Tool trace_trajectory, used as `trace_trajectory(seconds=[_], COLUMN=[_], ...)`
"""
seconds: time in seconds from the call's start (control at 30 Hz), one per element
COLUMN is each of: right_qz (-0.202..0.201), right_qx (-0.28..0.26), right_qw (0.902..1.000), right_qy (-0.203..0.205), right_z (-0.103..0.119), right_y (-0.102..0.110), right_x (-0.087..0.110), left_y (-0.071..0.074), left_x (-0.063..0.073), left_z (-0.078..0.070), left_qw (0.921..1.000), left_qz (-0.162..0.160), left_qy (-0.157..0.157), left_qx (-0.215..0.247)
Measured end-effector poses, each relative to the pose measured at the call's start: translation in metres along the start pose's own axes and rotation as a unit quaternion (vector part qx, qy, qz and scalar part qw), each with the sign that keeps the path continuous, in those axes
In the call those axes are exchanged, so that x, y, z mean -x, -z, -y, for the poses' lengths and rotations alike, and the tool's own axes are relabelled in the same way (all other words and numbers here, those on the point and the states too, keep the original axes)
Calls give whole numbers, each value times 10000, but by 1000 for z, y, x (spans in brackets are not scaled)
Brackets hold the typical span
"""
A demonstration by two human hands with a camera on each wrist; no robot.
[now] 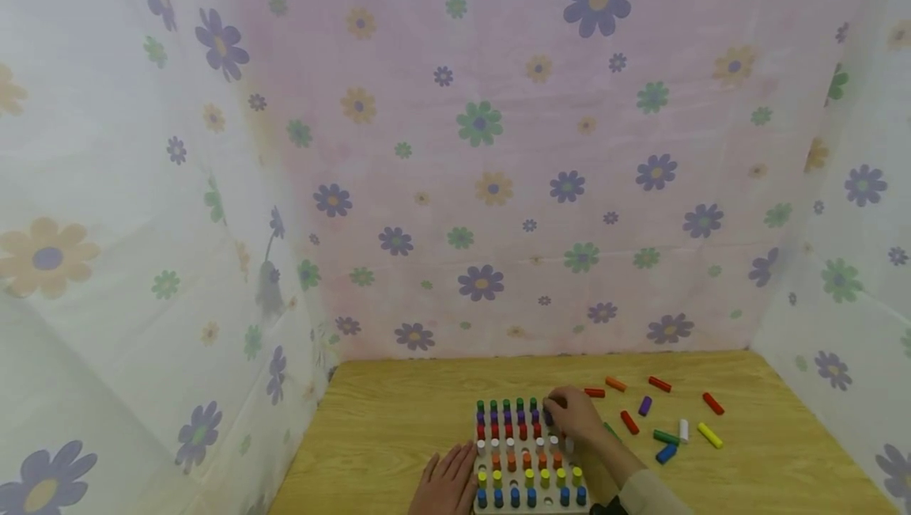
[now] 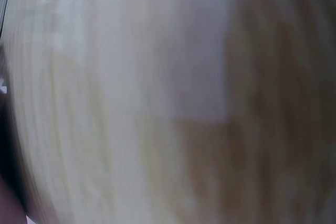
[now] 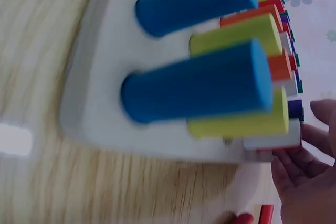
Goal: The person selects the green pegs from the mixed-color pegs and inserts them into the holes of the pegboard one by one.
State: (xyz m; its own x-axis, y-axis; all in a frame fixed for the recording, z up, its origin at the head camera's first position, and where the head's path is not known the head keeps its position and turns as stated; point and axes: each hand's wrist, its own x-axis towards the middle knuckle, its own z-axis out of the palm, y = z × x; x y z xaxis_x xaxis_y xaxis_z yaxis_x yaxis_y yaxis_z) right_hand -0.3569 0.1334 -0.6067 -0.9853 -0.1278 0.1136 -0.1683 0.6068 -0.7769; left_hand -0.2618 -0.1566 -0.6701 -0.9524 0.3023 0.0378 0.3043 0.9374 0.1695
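Note:
A pale pegboard stands on the table, holding rows of green, purple, red, white, orange, yellow and blue pegs. Some holes in the nearer rows hold no peg. My right hand is at the board's far right corner, its fingers pinching a purple peg at the end of the purple row. Large in the right wrist view are a blue peg and a yellow peg. Along the board's left edge my left hand lies flat, fingers extended. The left wrist view is a blur of pale and brown surfaces.
Loose pegs lie right of the board on the wooden table, among them a red peg, a yellow peg, a blue peg and a white peg. Flower-patterned sheets enclose the table's back and sides.

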Motion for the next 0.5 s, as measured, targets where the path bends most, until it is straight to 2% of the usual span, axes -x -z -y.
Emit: trace_trajectory(seconds=[0.17, 0.5], right_qz=[50, -232], right_qx=[-137, -7], right_qw=[9998, 9996], right_qy=[94, 129], right_z=[0, -11], right_y=[15, 48], right_x=[12, 36], left_y=[0, 2], left_x=[-1, 1], left_z=[-1, -2], left_qw=[10000, 9998], left_qz=[-8, -179], left_qy=[33, -7], left_qx=[33, -59])
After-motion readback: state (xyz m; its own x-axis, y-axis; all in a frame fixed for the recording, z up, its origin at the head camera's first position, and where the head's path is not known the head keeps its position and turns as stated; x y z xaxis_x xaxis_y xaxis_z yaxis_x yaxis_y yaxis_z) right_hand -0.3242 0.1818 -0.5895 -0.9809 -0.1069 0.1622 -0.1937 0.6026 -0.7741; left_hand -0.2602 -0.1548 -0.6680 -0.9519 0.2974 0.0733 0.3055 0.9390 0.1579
